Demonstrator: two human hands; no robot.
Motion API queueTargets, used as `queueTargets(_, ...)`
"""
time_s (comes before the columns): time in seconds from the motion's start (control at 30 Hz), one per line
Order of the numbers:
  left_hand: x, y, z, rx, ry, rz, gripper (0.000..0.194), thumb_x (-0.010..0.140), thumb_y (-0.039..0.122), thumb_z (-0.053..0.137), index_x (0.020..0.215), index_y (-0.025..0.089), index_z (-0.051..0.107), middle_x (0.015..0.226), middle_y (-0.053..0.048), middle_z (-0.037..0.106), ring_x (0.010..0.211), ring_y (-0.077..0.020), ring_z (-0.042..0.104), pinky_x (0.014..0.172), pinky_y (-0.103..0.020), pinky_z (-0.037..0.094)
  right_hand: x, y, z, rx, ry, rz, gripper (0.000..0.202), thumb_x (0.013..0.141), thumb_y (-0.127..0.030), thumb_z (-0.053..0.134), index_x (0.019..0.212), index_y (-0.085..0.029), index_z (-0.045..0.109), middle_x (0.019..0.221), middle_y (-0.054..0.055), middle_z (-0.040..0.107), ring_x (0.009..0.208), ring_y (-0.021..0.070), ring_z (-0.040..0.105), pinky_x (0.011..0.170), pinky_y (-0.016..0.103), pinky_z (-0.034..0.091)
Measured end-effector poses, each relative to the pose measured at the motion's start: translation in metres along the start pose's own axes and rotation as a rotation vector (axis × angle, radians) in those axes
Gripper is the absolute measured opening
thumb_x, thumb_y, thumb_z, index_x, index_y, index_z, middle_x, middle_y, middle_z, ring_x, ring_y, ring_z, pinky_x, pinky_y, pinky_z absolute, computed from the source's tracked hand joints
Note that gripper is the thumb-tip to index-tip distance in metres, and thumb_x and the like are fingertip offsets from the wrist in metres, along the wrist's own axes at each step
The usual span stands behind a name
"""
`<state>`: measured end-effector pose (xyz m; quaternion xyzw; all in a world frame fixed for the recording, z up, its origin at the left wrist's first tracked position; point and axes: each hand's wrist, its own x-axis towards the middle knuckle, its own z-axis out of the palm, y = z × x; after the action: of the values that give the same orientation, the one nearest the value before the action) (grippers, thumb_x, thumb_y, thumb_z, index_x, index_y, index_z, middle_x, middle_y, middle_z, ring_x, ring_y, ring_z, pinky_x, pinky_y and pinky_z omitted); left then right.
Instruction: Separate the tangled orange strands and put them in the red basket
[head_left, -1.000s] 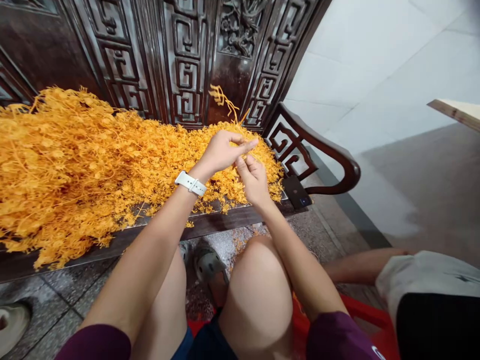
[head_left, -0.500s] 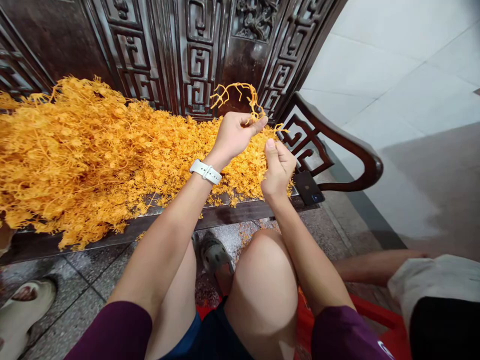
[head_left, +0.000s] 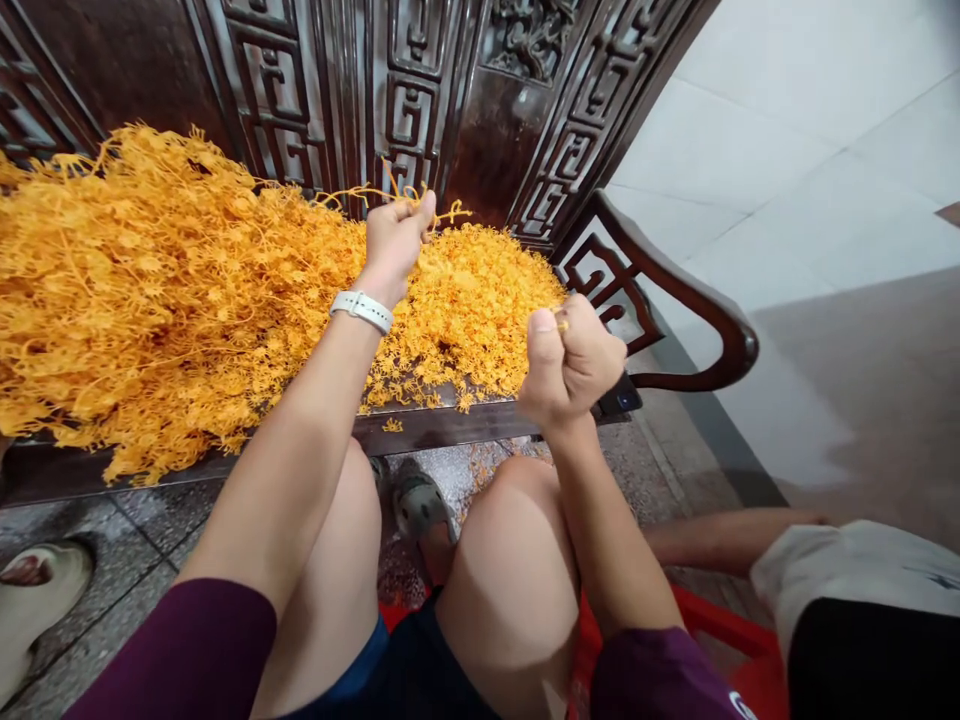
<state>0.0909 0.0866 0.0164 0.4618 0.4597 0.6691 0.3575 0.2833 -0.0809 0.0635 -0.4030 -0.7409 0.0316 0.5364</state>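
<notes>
"Orange strands [head_left: 135,290]: where are they found, and in what amount?"

"On the bench [head_left: 435,432], heaped against its carved back. Long, tangled stems are massed high at the left; a lower heap of short tufts [head_left: 495,300] is spread at the right, towards the armrest [head_left: 694,280]. Where the two meet behind the left forearm cannot be established."

"And the hands?"

"One branching strand [head_left: 352,192] is pinched in the left hand [head_left: 394,240], its fingers closed and its ends protruding on both sides. The right hand [head_left: 574,365] is curled nearly into a fist, with a small orange piece [head_left: 562,325] gripped at the thumb; the rest of its contents is hidden."

"What is judged done, and what left?"

"The strand and the small piece are held apart. The short tufts are judged to have been handled already, the tangled mass not; on that reading, the larger share is left. One loose tuft [head_left: 392,425] is noted at the bench's front edge."
</notes>
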Motion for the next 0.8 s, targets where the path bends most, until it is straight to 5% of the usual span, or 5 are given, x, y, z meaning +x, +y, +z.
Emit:
queueTargets(0.1, -0.001, 0.003, -0.007, -0.025, -0.006, 0.000, 0.055, 0.089, 0.072, 0.069, 0.068, 0.023, 0.055, 0.060, -0.002, 0.054, 0.063, -0.0156, 0.053, 0.061, -0.031, 0.047, 0.001, 0.009, 0.004, 0.070, -0.149, 0.017, 0.052, 0.101, -0.049, 0.055, 0.061, -0.023, 0.035, 0.061, 0.001, 0.034, 0.063, 0.0175, 0.036, 0.065, 0.038, 0.031)
queueTargets(0.2, -0.009, 0.013, -0.002, -0.076, -0.005, -0.017, 0.056, 0.086, 0.076, 0.070, 0.073, 0.023, 0.057, 0.063, -0.002, 0.056, 0.062, -0.0143, 0.054, 0.058, -0.029, 0.045, 0.006, 0.023, 0.014, 0.204, -0.147, 0.178, 0.048, 0.097, -0.055, 0.060, 0.064, -0.024, 0.044, 0.065, 0.001, 0.042, 0.066, 0.0177, 0.041, 0.067, 0.036, 0.034)
queueTargets(0.43, -0.020, 0.029, 0.011, -0.134, -0.131, -0.001, 0.055, 0.089, 0.075, 0.067, 0.082, 0.021, 0.059, 0.075, -0.004, 0.057, 0.071, -0.0154, 0.061, 0.060, -0.028, 0.047, 0.011, 0.066, 0.030, 0.790, -0.215, 1.071, 0.051, 0.083, -0.071, 0.069, 0.100, -0.023, 0.058, 0.074, -0.002, 0.054, 0.056, 0.0114, 0.040, 0.056, 0.030, 0.031)
queueTargets(0.53, -0.025, 0.037, 0.014, -0.117, -0.203, 0.000, 0.053, 0.092, 0.073, 0.064, 0.084, 0.020, 0.060, 0.074, -0.003, 0.057, 0.069, -0.0149, 0.061, 0.061, -0.029, 0.049, 0.007, 0.070, 0.033, 0.831, -0.180, 1.045, 0.044, 0.082, -0.058, 0.076, 0.103, -0.023, 0.060, 0.075, -0.002, 0.056, 0.057, 0.0108, 0.042, 0.055, 0.029, 0.030)
queueTargets(0.8, -0.054, 0.041, 0.038, -0.069, -0.478, 0.001, 0.053, 0.093, 0.070, 0.064, 0.074, 0.023, 0.050, 0.058, 0.003, 0.046, 0.051, -0.0111, 0.045, 0.052, -0.028, 0.037, 0.006, 0.054, 0.041, 0.716, -0.317, 0.741, 0.039, 0.093, -0.063, 0.064, 0.091, -0.025, 0.057, 0.078, 0.001, 0.054, 0.065, 0.0139, 0.044, 0.060, 0.030, 0.037)
